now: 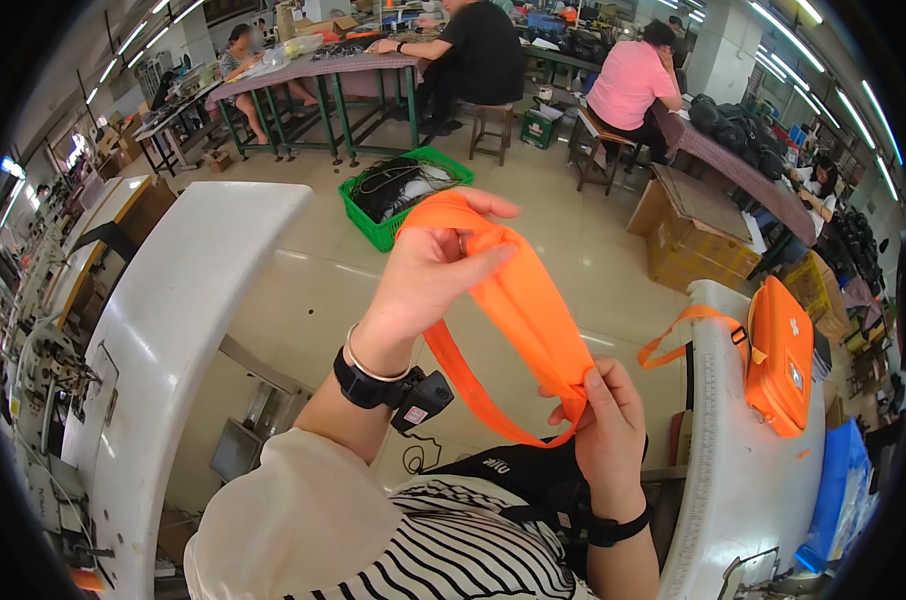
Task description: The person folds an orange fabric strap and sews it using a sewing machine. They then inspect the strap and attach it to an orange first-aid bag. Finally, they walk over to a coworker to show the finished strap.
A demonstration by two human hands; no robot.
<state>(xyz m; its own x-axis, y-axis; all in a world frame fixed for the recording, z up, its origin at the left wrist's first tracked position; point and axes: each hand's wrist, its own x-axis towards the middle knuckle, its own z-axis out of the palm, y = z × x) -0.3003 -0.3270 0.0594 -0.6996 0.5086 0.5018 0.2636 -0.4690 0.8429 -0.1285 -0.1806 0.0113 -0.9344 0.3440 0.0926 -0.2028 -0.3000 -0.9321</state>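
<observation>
A: What is being held?

B: An orange fabric piece (528, 300) with a zip tape along its edge is held up in front of the chest. The left hand (428, 275) is pinched shut on its upper end, thumb over the fold. The right hand (608, 420) is pinched shut on its lower end, where the fabric and the tape meet.

A: What is nearby?

B: A finished orange pouch (781, 355) with a strap lies on the white table (743, 470) at the right. A second white table (173, 300) stands at the left. A green basket (373, 225) sits on the floor beyond the hands. Other people are seated at benches at the far end.

A: How would the step in hand best be done?

B: As a judgement: the fabric should be kept taut between the two pinches, so that twists in the tape can be felt and smoothed. The lower grip should be kept right at the join, so the layers are not allowed to slip apart.
</observation>
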